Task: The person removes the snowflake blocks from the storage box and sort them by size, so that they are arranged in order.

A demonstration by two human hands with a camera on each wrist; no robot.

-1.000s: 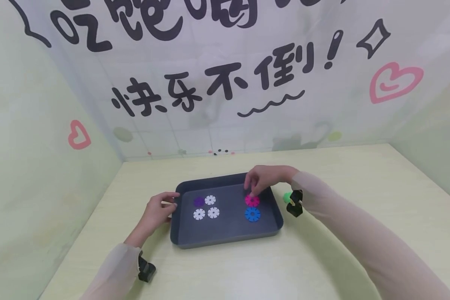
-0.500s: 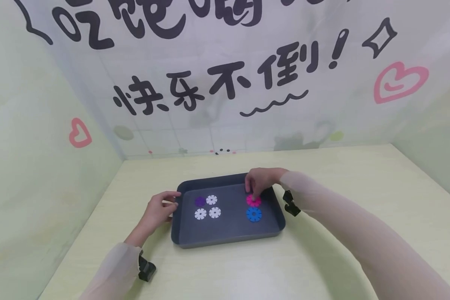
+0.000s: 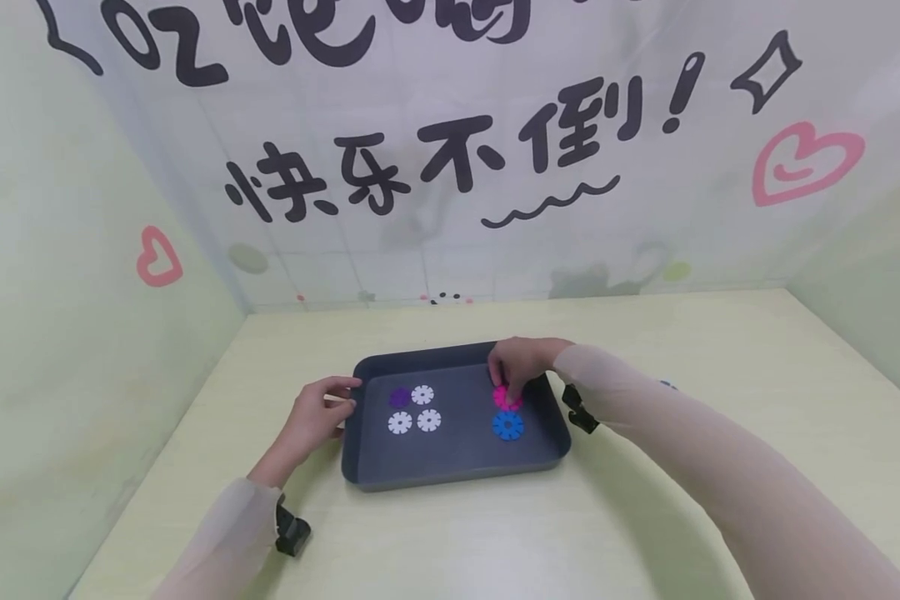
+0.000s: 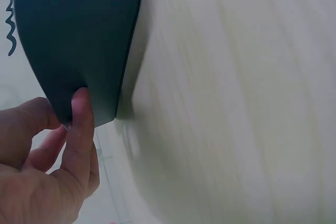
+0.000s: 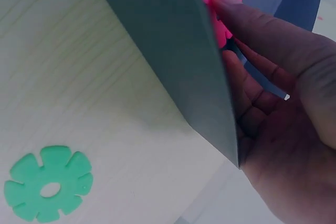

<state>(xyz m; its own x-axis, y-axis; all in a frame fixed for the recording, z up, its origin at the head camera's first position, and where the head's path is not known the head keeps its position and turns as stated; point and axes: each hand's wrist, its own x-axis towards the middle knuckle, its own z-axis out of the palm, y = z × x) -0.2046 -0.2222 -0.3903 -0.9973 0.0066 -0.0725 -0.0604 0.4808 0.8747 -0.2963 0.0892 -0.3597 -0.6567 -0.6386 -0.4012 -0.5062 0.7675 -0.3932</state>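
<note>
My left hand (image 3: 317, 419) grips the left end of the dark grey tray (image 3: 450, 467); in the left wrist view its thumb and fingers (image 4: 81, 124) pinch the rim. Inside the tray's right side, my right hand (image 3: 520, 364) holds a pink notched plastic disc (image 3: 501, 395), thumb (image 5: 247, 17) on its face. Part of the pink disc is hidden under the fingers. A blue notched disc (image 3: 507, 426) lies just in front of it, close to its edge. At the tray's left are a purple disc (image 3: 400, 397) and several white discs (image 3: 429, 421).
On the table (image 3: 450, 550), a green notched disc (image 5: 55, 182) lies outside the tray in the right wrist view. A small blue piece (image 3: 668, 385) shows behind the right sleeve. Behind the table stands a printed backdrop (image 3: 390, 267).
My right hand has come lower over the pink disc and covers more of it. The blue piece behind the sleeve has come into view. The left hand keeps its grip on the tray.
</note>
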